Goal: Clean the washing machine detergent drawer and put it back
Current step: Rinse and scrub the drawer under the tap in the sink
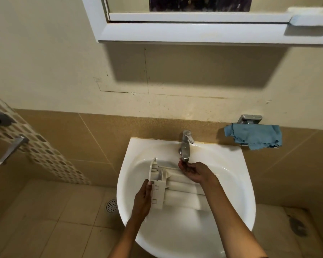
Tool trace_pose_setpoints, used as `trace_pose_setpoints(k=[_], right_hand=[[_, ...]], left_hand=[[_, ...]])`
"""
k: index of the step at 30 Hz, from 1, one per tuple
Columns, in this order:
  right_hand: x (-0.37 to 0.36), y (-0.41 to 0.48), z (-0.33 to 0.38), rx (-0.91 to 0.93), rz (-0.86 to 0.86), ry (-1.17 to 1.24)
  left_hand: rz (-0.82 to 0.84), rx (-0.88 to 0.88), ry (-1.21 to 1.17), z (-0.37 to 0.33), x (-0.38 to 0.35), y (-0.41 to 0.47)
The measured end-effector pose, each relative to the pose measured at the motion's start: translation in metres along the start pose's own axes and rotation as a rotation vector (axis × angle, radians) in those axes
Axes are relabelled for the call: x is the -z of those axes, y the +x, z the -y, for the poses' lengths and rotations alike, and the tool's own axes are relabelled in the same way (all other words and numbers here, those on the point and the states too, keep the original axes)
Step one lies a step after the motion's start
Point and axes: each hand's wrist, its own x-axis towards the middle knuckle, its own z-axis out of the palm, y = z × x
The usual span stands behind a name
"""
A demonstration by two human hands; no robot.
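Note:
The white detergent drawer point(168, 185) lies across the bowl of the white sink point(231, 183), its curved front panel pointing up at the left. My left hand point(143, 199) holds the drawer at its left end, just behind the front panel. My right hand point(192, 171) is cupped palm-up under the spout of the chrome tap point(185, 146), above the drawer's far end, with nothing gripped in it. Whether water is running I cannot tell.
A blue cloth point(254, 136) hangs from a metal holder point(249, 119) on the wall to the right of the sink. A white mirror cabinet point(194, 32) hangs overhead. A floor drain point(111, 205) lies left of the sink, and a door handle point(11, 149) is at far left.

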Motion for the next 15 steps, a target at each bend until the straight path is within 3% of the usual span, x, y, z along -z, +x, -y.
trace_pose_setpoints(k=[7, 11, 15], right_hand=[[-0.01, -0.023, 0.0, -0.065, 0.132, -0.148], [-0.04, -0.048, -0.016, -0.022, 0.324, -0.579], [-0.077, -0.054, -0.03, 0.24, 0.284, -1.087]], left_hand=[[-0.005, -0.034, 0.019, 0.0, 0.001, -0.003], [-0.015, -0.047, 0.012, 0.0, 0.0, 0.002], [-0.017, -0.047, 0.013, 0.003, 0.0, 0.004]])
